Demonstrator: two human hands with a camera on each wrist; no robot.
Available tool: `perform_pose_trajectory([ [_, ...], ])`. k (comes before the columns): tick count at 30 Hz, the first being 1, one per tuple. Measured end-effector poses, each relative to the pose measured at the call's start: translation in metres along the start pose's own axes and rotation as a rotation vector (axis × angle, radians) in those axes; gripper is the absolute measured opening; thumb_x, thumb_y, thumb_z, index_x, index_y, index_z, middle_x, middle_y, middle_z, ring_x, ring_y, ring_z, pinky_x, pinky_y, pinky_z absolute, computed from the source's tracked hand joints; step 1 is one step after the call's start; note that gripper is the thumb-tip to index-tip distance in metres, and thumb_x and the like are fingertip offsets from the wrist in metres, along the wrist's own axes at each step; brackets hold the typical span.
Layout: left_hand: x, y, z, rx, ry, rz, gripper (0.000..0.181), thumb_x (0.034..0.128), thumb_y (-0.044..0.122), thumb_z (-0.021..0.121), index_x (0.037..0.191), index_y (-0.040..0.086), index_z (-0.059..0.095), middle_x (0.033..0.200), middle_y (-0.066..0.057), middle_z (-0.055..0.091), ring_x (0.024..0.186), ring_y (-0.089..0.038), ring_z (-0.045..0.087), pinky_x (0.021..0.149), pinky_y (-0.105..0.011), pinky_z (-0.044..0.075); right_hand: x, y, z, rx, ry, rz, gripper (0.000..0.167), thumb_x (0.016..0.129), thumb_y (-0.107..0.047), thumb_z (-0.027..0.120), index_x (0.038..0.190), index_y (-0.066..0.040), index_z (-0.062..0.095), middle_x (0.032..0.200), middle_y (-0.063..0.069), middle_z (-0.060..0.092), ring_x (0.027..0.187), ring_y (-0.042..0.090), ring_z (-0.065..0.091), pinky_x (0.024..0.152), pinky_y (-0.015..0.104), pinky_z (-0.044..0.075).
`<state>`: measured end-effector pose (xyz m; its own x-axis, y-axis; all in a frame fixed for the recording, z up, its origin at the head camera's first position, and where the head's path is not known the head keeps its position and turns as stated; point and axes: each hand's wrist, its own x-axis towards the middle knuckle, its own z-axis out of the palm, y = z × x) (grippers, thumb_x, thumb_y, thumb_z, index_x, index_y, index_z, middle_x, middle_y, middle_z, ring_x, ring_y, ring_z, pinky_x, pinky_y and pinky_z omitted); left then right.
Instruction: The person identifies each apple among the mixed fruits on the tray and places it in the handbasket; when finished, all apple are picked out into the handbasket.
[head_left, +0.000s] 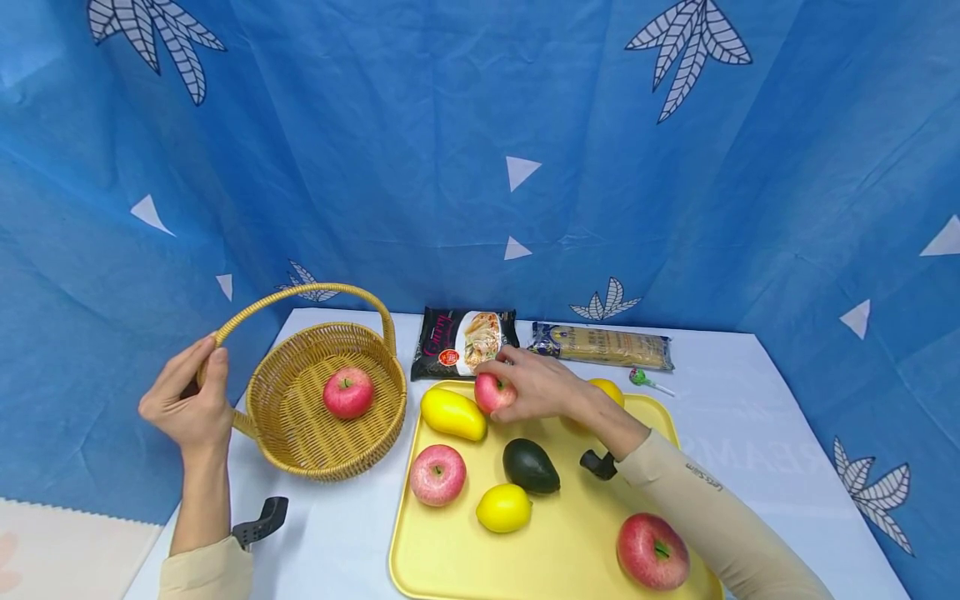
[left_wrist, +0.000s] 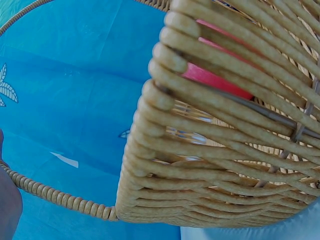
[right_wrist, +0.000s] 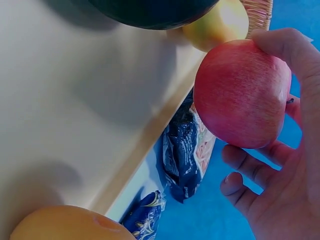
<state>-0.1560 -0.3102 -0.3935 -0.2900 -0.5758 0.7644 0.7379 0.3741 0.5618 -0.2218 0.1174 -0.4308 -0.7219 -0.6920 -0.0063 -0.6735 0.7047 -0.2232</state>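
Observation:
My left hand point(head_left: 191, 396) grips the handle of a wicker basket point(head_left: 326, 471) on the left of the table. One red apple point(head_left: 348, 392) lies inside that basket, and in the left wrist view its red skin shows through the weave. My right hand point(head_left: 542, 385) holds another apple point(right_wrist: 242, 94) between thumb and fingers, over the far edge of a yellow tray point(head_left: 570, 567). Near it on the tray are a yellow mango point(head_left: 453, 414) and a dark green avocado point(head_left: 531, 466). A yellow-orange fruit point(head_left: 606, 390) is partly hidden behind the right forearm.
Also on the tray are a pinkish apple point(head_left: 438, 475), a lemon point(head_left: 504, 508) and a large red apple point(head_left: 653, 551). Behind it lie a black food packet point(head_left: 461, 342), a noodle pack point(head_left: 603, 345) and a lollipop point(head_left: 651, 381). A blue curtain point(head_left: 480, 167) hangs behind.

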Motion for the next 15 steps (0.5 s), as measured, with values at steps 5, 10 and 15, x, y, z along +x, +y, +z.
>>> perform_pose_trajectory([
  [5, 0.0003, -0.0002, -0.0001, -0.011, 0.003, 0.002, 0.020, 0.0761, -0.006, 0.080, 0.091, -0.017, 0.073, 0.095, -0.022, 0.076, 0.085, -0.013, 0.075, 0.076, -0.015, 0.057, -0.0001, -0.0018, 0.0000, 0.017, 0.005, -0.007, 0.069, 0.075, -0.060, 0.073, 0.138, -0.036, 0.057, 0.119, -0.003, 0.053, 0.091, 0.013, 0.052, 0.066, 0.025, 0.048],
  [10, 0.0013, -0.0012, 0.0002, -0.022, 0.006, 0.005, 0.020, 0.0759, -0.006, 0.080, 0.091, -0.018, 0.073, 0.095, -0.022, 0.075, 0.085, -0.013, 0.075, 0.076, -0.015, 0.058, 0.0002, -0.0045, -0.0005, 0.019, 0.024, -0.011, 0.068, 0.074, -0.061, 0.072, 0.137, -0.039, 0.056, 0.120, -0.004, 0.052, 0.091, 0.012, 0.052, 0.066, 0.024, 0.048],
  [15, 0.0012, -0.0009, 0.0008, -0.029, 0.006, -0.002, 0.020, 0.0756, -0.007, 0.080, 0.091, -0.018, 0.072, 0.094, -0.022, 0.076, 0.085, -0.014, 0.075, 0.077, -0.016, 0.058, 0.0016, -0.0064, -0.0011, 0.014, 0.045, -0.023, 0.068, 0.074, -0.061, 0.071, 0.136, -0.038, 0.057, 0.121, -0.004, 0.051, 0.091, 0.012, 0.053, 0.063, 0.023, 0.047],
])
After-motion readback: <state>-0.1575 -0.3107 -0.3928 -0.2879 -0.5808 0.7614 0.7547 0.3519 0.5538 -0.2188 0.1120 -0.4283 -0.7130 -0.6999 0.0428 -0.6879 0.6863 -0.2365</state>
